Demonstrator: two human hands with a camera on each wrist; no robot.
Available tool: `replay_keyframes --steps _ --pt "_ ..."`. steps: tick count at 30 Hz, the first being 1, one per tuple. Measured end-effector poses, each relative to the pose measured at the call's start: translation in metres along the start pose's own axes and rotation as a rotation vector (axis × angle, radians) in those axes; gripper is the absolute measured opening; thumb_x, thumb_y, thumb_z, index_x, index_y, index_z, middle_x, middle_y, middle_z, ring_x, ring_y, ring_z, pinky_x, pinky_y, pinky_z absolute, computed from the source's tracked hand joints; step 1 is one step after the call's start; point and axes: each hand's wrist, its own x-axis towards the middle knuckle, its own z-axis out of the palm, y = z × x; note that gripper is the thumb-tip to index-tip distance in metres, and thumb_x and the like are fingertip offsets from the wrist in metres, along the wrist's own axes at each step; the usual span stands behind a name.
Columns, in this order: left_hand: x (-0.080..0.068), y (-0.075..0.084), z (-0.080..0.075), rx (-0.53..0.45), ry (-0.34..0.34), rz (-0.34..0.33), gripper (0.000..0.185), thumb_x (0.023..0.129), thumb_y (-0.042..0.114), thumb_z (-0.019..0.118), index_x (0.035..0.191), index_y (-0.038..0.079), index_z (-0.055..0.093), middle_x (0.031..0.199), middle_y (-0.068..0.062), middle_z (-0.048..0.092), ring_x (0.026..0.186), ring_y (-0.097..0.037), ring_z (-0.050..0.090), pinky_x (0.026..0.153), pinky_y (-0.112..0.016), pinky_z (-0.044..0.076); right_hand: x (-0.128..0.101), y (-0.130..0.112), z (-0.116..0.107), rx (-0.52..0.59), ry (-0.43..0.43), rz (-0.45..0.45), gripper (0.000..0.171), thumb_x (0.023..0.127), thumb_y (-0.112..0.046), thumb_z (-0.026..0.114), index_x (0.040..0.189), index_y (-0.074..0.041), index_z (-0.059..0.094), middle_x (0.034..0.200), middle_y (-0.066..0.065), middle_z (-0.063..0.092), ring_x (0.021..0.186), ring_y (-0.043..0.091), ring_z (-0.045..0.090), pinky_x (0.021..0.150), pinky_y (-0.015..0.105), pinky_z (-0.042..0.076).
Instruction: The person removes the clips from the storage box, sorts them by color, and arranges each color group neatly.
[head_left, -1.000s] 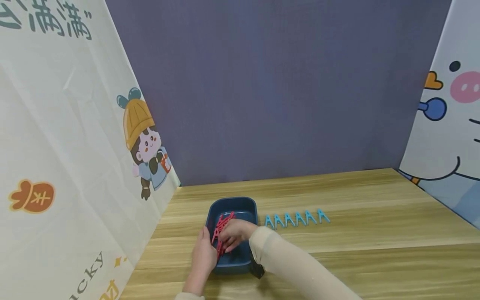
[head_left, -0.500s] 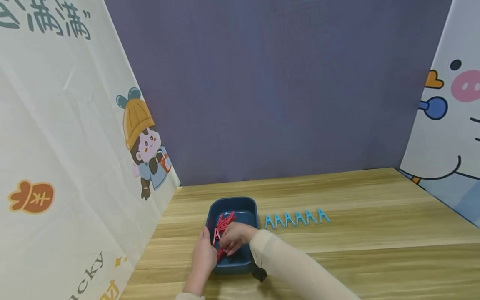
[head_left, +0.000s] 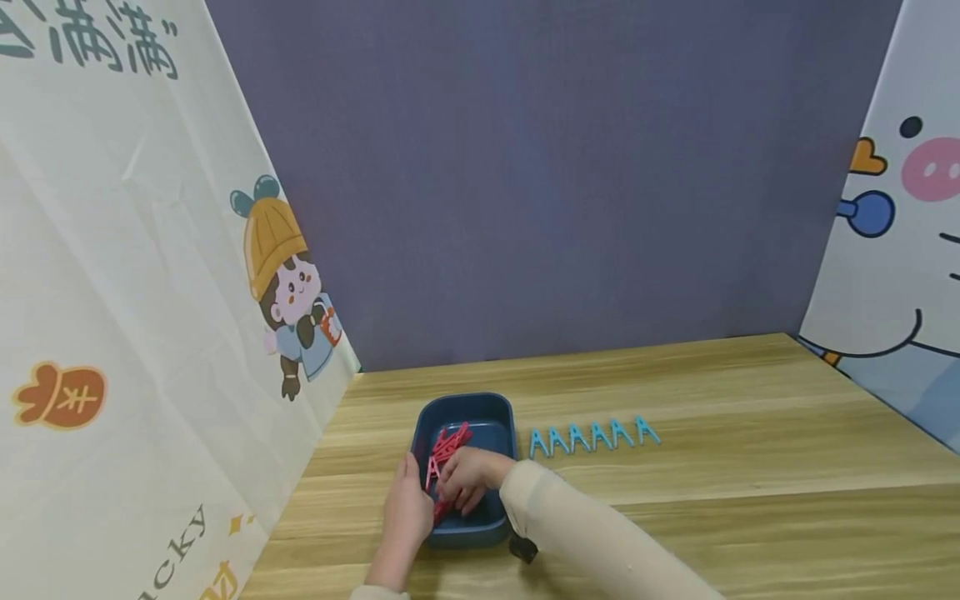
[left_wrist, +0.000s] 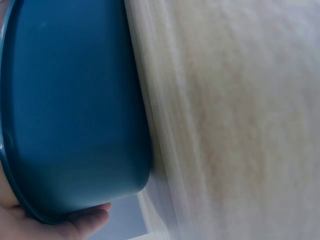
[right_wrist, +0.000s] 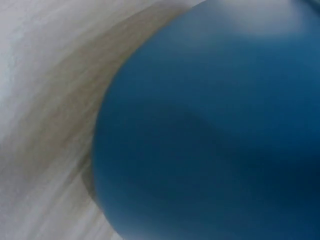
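The head view is evenly lit, sharp, with soft shadows. Both wrist views are blurred; the blue tray [right_wrist: 210, 125] fills the right one, out of focus.

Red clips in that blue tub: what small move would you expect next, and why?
Probably the right hand lifts one of the red clips out of the tub, since its fingers are among them, the left hand steadies the tub's side, and blue clips line the table.

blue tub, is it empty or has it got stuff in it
Not empty: red clips lie inside the blue tub, with the right hand reaching in among them.
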Motion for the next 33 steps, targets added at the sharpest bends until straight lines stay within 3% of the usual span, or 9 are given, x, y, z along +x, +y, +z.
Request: replay_keyframes --steps 9,16,21,28,33 --pt "0.0005 -0.0002 0.0005 0.003 -0.003 0.004 0.058 0.075 -0.013 0.049 0.131 -0.018 0.034 0.133 -0.033 0.037 0.117 -0.044 0.042 0.096 -0.052 0.036 0.0001 0.0028 0.0004 -0.018 -0.046 -0.002 0.005 0.076 0.006 0.066 0.08 0.003 0.068 0.067 0.009 0.065 0.054 0.017 0.056 0.051 0.033 0.056" --pt "0.0006 0.0002 0.0003 0.007 -0.008 -0.004 0.06 0.074 -0.014 0.05 0.131 -0.018 0.033 0.133 -0.033 0.036 0.118 -0.045 0.041 0.097 -0.052 0.036 -0.0023 0.0014 0.0011 -0.055 -0.071 -0.007 0.007 0.077 0.005 0.067 0.079 -0.001 0.067 0.068 0.007 0.064 0.057 0.02 0.059 0.052 0.034 0.055" --pt "0.0009 0.0008 -0.0007 0.006 -0.03 -0.026 0.061 0.075 -0.014 0.05 0.133 -0.017 0.032 0.134 -0.033 0.035 0.119 -0.045 0.04 0.097 -0.052 0.036 -0.0043 -0.0008 0.0031 -0.11 -0.042 -0.011 0.006 0.076 0.005 0.068 0.075 -0.001 0.066 0.065 0.006 0.061 0.054 0.019 0.057 0.05 0.033 0.055" --pt "0.0003 0.0 -0.0009 0.013 -0.002 0.005 0.061 0.072 -0.015 0.051 0.131 -0.019 0.034 0.132 -0.033 0.038 0.115 -0.045 0.043 0.094 -0.052 0.039 -0.0076 -0.0034 0.0083 -0.242 0.003 -0.077 0.01 0.073 0.001 0.071 0.073 -0.008 0.066 0.06 0.003 0.059 0.052 0.017 0.057 0.047 0.032 0.053" --pt "0.0012 -0.0002 -0.0006 -0.001 -0.013 -0.009 0.061 0.074 -0.015 0.05 0.132 -0.018 0.033 0.133 -0.034 0.036 0.117 -0.045 0.042 0.095 -0.052 0.038 -0.0076 -0.0027 0.009 -0.269 0.032 -0.088 0.012 0.073 0.0 0.072 0.068 -0.008 0.065 0.057 0.001 0.058 0.05 0.015 0.055 0.045 0.03 0.051"
